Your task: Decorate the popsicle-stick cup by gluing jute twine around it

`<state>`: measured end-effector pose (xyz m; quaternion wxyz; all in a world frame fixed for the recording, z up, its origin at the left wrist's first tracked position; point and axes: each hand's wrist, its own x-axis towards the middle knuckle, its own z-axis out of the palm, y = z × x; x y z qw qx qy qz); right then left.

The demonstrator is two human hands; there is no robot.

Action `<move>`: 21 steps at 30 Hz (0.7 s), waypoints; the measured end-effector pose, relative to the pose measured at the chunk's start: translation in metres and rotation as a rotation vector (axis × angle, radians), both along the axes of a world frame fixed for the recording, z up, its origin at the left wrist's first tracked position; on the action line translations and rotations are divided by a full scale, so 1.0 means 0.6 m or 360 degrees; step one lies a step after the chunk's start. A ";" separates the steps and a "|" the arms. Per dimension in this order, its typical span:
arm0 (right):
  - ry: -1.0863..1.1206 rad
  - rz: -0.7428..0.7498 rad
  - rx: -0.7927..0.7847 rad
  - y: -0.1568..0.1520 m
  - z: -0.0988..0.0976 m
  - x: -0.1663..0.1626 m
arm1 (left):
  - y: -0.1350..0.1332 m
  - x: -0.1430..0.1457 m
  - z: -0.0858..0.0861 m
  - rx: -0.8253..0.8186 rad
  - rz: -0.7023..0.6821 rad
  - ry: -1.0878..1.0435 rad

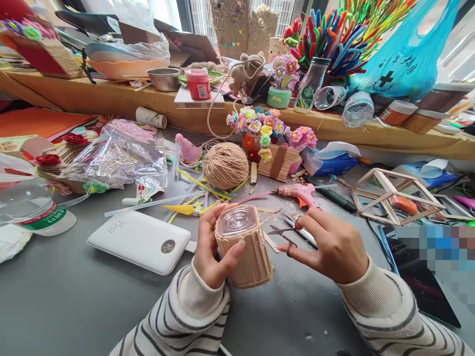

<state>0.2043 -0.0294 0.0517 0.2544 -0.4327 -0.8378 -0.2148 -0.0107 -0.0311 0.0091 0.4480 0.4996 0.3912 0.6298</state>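
My left hand is wrapped round a small cup covered in upright wooden sticks, its clear plastic bottom facing up. My right hand hovers just right of the cup, fingers curled on a pair of small scissors that lies on the grey table. A pink hot-glue gun rests just beyond the scissors. A loose wooden stick lies between cup and scissors.
A white power bank lies left of the cup. Behind it sit a ball of twine, a stick pot of pipe-cleaner flowers and a wooden stick frame. The wooden shelf behind is crowded with jars, bowls and bottles.
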 end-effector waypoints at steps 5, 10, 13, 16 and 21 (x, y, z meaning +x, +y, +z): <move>0.0008 -0.0026 -0.0036 -0.005 -0.003 -0.013 | 0.001 -0.003 0.006 0.0012 0.0019 0.0141; 0.0079 -0.0038 -0.0121 -0.001 -0.015 -0.016 | 0.003 -0.026 0.024 0.0224 0.0171 0.0777; 0.0133 -0.0059 -0.0180 0.000 -0.021 -0.015 | 0.001 -0.036 0.039 0.0543 0.0323 0.1275; 0.0234 -0.0057 -0.0305 -0.003 -0.023 -0.019 | -0.001 -0.036 0.047 0.0632 0.0303 0.1496; 0.0587 0.0043 -0.0675 -0.013 -0.020 -0.036 | -0.004 -0.029 0.046 0.0610 0.0336 0.1544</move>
